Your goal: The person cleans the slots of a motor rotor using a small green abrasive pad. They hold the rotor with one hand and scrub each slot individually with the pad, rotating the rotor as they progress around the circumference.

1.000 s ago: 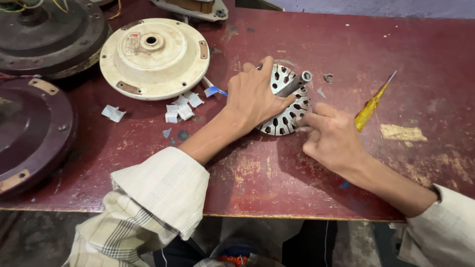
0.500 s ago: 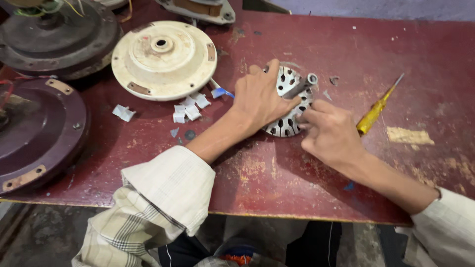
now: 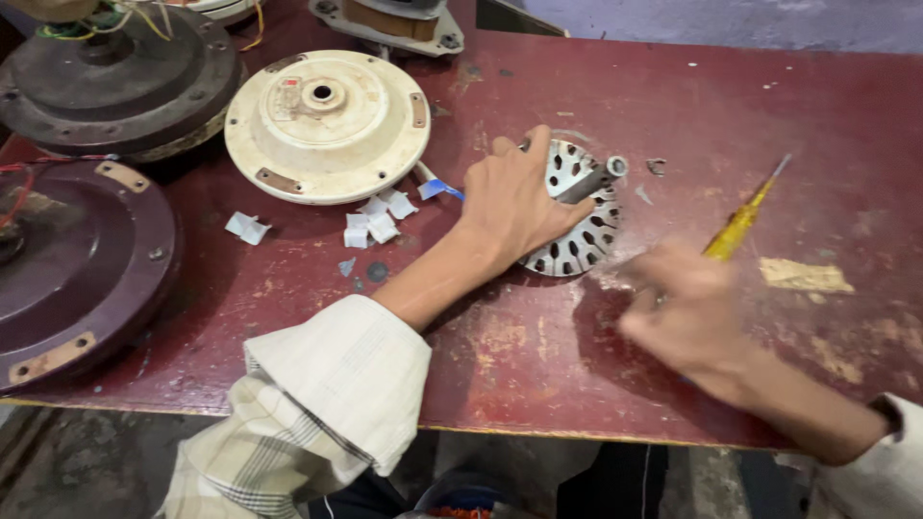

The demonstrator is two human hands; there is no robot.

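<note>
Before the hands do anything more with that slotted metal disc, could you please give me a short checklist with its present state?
1. Left hand flat on the slotted metal disc: ok.
2. Disc lying flat on the red table: ok.
3. Right hand grip: cannot tell, blurred.
4. Yellow screwdriver beside the right hand: ok.
5. Paper scraps apart from the disc: ok.

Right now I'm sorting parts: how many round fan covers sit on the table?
3: a cream cover at top centre, a dark grey one at top left, a maroon one at the left edge. More may lie outside the picture.
</note>
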